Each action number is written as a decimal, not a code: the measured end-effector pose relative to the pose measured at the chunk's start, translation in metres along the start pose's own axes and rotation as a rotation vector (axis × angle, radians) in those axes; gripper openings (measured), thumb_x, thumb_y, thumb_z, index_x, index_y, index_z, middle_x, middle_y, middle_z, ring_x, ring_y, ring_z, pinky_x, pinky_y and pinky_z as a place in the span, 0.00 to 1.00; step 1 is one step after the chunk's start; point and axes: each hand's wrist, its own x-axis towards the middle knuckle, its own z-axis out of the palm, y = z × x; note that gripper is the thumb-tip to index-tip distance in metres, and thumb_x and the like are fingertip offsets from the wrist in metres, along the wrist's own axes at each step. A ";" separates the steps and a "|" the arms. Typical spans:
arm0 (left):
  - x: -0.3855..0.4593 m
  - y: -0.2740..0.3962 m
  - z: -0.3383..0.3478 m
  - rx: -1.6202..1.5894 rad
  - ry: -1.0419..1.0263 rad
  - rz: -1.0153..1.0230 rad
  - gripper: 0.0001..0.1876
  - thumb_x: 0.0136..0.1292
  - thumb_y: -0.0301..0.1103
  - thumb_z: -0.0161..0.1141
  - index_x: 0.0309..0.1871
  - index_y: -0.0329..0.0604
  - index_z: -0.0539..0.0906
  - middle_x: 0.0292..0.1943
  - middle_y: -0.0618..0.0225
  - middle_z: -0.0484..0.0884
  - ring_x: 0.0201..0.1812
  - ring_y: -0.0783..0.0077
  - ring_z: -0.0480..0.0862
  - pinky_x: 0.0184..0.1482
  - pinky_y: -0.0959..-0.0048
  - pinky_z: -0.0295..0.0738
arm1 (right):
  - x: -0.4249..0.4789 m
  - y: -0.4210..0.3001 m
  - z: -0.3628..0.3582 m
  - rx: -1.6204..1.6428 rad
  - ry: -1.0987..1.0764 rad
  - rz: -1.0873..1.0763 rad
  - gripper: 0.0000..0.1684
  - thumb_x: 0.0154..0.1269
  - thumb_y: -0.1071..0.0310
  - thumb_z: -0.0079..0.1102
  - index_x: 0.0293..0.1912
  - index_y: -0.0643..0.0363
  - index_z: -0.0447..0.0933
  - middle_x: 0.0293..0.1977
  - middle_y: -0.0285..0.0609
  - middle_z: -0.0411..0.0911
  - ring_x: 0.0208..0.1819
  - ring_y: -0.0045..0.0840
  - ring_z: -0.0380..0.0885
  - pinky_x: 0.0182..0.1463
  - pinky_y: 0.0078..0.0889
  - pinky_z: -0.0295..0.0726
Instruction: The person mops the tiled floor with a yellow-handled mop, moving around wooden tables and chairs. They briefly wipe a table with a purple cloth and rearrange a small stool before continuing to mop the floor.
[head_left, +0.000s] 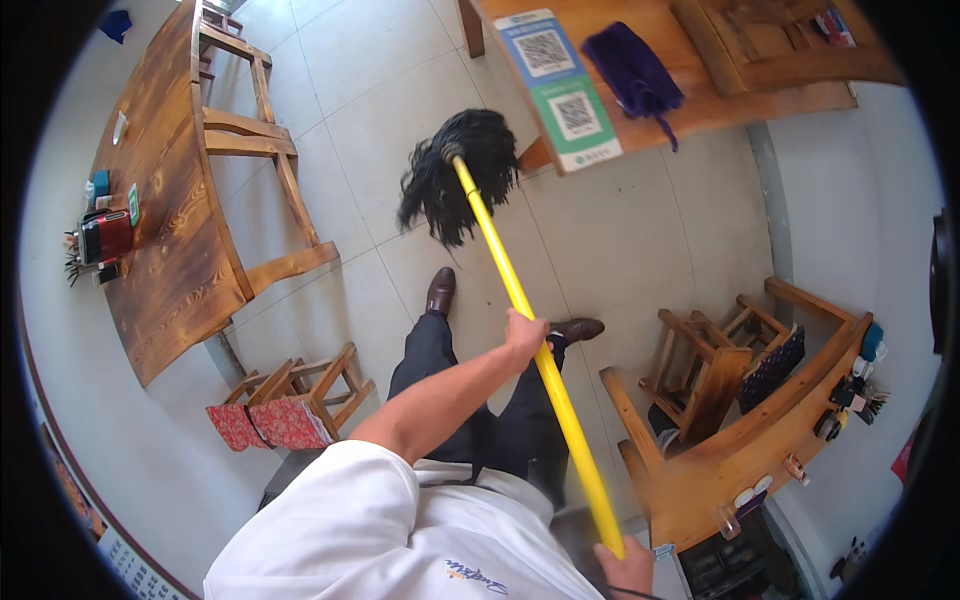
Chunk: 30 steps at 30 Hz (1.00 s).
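My left hand (527, 335) grips the yellow handle of a string mop (564, 409) partway along its length. Closed around the handle's end at the lower right is my right hand (630, 568). The handle slants up and to the left, to a head of black strands (472, 169) spread on the tiled floor (420, 82), beyond my brown shoes (442, 291). Just right of the mop head is the near end of a wooden table (712, 112), with a printed code sign and a purple cloth pouch (634, 71) on it.
On the left stands a long wooden table (169, 217) with a bench (285, 180) beside it. Stools with a red patterned cushion (270, 425) are at the lower left. More stools (712, 382) and a wooden table with small items (720, 487) stand at the right, near the wall.
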 end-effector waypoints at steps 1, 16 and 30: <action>0.011 0.019 -0.014 0.052 -0.005 0.041 0.24 0.56 0.25 0.59 0.53 0.34 0.59 0.36 0.52 0.77 0.21 0.62 0.82 0.24 0.62 0.83 | 0.003 -0.022 0.017 0.027 -0.001 -0.011 0.20 0.62 0.55 0.66 0.43 0.63 0.77 0.37 0.55 0.80 0.35 0.50 0.80 0.37 0.46 0.77; 0.070 0.127 -0.120 0.187 -0.206 0.285 0.12 0.54 0.25 0.58 0.36 0.31 0.67 0.25 0.61 0.73 0.19 0.63 0.80 0.19 0.67 0.76 | -0.007 -0.193 0.081 0.381 -0.132 -0.026 0.26 0.68 0.49 0.59 0.38 0.66 0.69 0.30 0.63 0.78 0.38 0.59 0.78 0.40 0.52 0.75; -0.059 -0.057 -0.062 0.152 -0.320 -0.156 0.06 0.63 0.29 0.54 0.36 0.36 0.73 0.26 0.50 0.81 0.26 0.54 0.83 0.25 0.65 0.77 | -0.153 -0.023 0.045 0.499 0.429 0.065 0.18 0.58 0.62 0.68 0.46 0.63 0.80 0.31 0.54 0.81 0.32 0.46 0.83 0.37 0.37 0.80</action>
